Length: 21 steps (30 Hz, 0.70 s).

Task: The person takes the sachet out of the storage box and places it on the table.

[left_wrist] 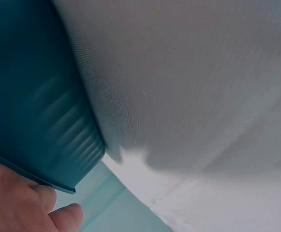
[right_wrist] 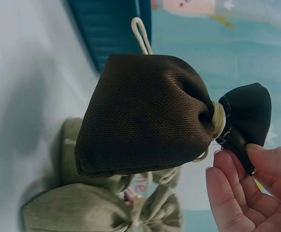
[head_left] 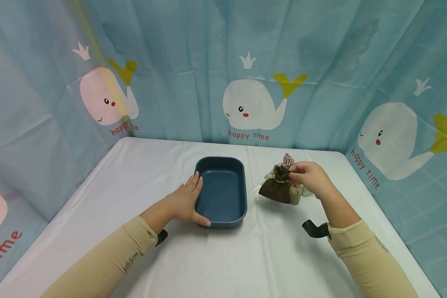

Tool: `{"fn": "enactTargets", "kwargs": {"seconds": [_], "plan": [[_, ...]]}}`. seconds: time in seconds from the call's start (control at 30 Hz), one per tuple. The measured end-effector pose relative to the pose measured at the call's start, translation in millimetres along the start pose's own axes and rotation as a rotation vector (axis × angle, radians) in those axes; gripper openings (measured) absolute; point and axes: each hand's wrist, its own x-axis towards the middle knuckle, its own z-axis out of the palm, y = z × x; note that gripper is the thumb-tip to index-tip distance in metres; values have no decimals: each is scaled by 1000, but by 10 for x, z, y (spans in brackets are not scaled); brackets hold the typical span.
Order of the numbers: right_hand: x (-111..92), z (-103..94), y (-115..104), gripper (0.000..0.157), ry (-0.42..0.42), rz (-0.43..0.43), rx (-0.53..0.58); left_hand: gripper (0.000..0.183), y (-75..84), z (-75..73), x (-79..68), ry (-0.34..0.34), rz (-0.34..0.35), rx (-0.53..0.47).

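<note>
By its gathered top, a dark brown drawstring pouch is pinched between the thumb and fingers of my right hand. In the right wrist view the brown pouch has a cream cord tied round its neck and hangs above other pouches. Beneath it lies an olive-beige pouch. My left hand rests with extended fingers on the left rim of a dark blue rectangular tub. Ridges mark the tub's outer wall in the left wrist view, where part of the left hand shows at its rim.
A white cloth covers the table. More small pouches, one with a pinkish top, cluster behind and beside the brown one, to the right of the tub. Blue curtains with whale prints stand round the back and sides.
</note>
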Motion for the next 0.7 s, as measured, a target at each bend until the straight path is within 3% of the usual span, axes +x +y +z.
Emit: {"fn": "enactTargets", "kwargs": {"seconds": [0.23,0.7], "plan": [[-7,12,146,18,0,-5,25,141,-5,-2,13,-2,-5,15],[-3,141,384,13,-12,62,126,140,17,-21,-23,2,12,16]]}}
